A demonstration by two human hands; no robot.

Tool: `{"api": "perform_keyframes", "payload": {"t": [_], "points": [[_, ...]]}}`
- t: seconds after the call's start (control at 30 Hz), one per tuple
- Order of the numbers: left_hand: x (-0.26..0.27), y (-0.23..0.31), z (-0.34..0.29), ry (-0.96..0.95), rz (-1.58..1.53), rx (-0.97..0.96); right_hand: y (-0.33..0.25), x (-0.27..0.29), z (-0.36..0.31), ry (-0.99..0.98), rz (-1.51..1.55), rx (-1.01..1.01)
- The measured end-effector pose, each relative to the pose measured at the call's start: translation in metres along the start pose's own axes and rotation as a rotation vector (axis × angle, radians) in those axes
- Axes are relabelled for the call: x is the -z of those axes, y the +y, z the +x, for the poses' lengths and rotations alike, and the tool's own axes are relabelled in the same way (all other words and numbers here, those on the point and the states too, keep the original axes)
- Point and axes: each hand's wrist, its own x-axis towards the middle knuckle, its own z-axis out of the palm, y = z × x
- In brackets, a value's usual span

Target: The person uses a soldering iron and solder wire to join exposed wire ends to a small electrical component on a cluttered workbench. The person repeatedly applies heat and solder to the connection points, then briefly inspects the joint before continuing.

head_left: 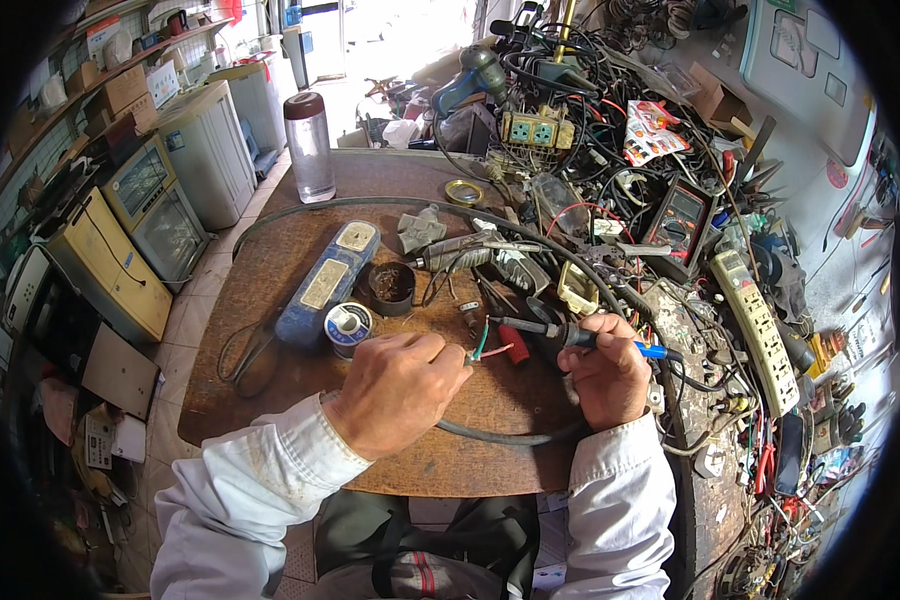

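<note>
Left hand (400,385) pinches green wire (482,340) and pink wire (495,351), fanned past its fingertips. Right hand (610,375) grips soldering iron (577,336), tip near green wire; contact unclear. Cores parted; no joint visible, soldering apparently undone. Red handle (513,345) crowds right fingertips' left; solder spool (348,325) beyond left knuckles.

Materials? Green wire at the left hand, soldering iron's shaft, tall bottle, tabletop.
Green wire: likely plastic insulation; evenly coloured coating.
Soldering iron's shaft: probably metal; slim, straight, dull grey.
Tall bottle: glass or clear plastic, can't tell; glossy, see-through.
Tabletop: perhaps wood or veneer; brown, mottled, worn.
</note>
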Motion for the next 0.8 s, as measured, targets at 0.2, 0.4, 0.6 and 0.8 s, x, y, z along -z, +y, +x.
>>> {"api": "perform_keyframes", "payload": {"t": [0.2, 0.4, 0.6, 0.8], "points": [[0.0015, 0.0009, 0.0014, 0.009, -0.008, -0.009, -0.0021, -0.0048, -0.0005, 0.037, 0.043, -0.009], [0.0017, 0.0005, 0.0006, 0.008, 0.0, -0.01, -0.001, -0.0062, -0.0003, 0.04, 0.034, -0.003], [0.0012, 0.0013, 0.0009, -0.001, 0.007, -0.007, -0.0013, -0.0044, -0.0008, 0.041, 0.039, 0.003], [-0.0001, -0.0001, 0.0008, 0.01, -0.003, -0.009, -0.002, -0.0044, -0.0009, 0.054, 0.042, 0.001]]}}
